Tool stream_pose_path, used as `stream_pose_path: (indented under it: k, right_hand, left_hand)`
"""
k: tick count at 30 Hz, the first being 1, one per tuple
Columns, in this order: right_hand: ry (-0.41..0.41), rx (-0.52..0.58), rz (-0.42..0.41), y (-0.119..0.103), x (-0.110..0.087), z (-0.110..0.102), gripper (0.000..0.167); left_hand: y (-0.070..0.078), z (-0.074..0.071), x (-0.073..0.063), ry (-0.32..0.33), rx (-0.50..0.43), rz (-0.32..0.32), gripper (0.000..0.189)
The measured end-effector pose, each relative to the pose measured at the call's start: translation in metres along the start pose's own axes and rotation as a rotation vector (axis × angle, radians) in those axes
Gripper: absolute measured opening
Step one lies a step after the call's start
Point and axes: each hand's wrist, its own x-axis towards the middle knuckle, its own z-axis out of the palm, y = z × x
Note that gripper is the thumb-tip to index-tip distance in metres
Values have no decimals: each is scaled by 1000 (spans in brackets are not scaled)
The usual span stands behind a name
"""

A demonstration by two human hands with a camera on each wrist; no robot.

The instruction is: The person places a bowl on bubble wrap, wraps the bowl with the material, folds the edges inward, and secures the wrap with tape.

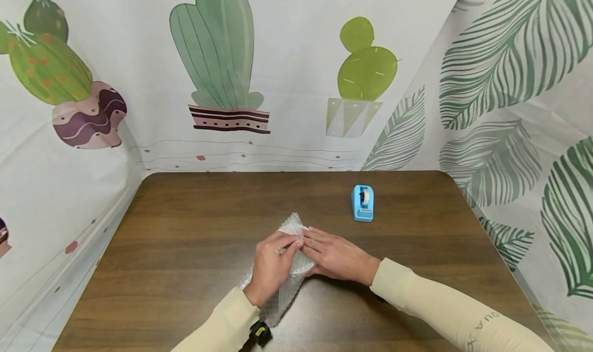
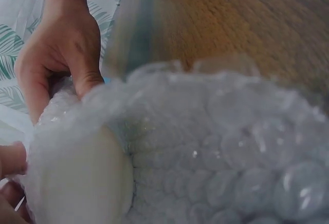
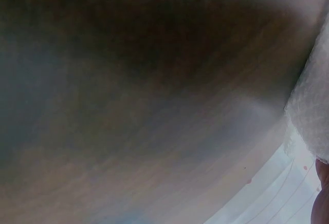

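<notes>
A sheet of clear bubble wrap (image 1: 286, 298) lies slantwise on the table, folded around a smooth, whitish object with a rounded edge (image 2: 87, 178); the wrap hides most of it. My left hand (image 1: 271, 262) pinches the wrap near its far end between thumb and fingers. From the other side, my right hand (image 1: 340, 258) holds the bundle, fingers over the top and thumb lower on its side. The left wrist view shows the right hand (image 2: 61, 49) at the edge of the wrap. Only a strip of bubble wrap (image 3: 316, 100) shows at the side of the right wrist view.
A light blue tape dispenser (image 1: 363, 204) with a roll of tape stands toward the back right of the brown wooden table (image 1: 185, 213). A small black thing with a yellow mark (image 1: 261, 333) is by the left sleeve. Patterned cloth (image 1: 296, 84) hangs behind the table.
</notes>
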Motion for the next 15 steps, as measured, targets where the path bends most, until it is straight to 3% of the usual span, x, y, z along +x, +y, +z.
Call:
stream_pose_path:
  k: [15]
  right_hand:
    - [55,47,31,-1,0,1,73]
  left_hand:
    - [-3,-2,-1,7,3,46,13]
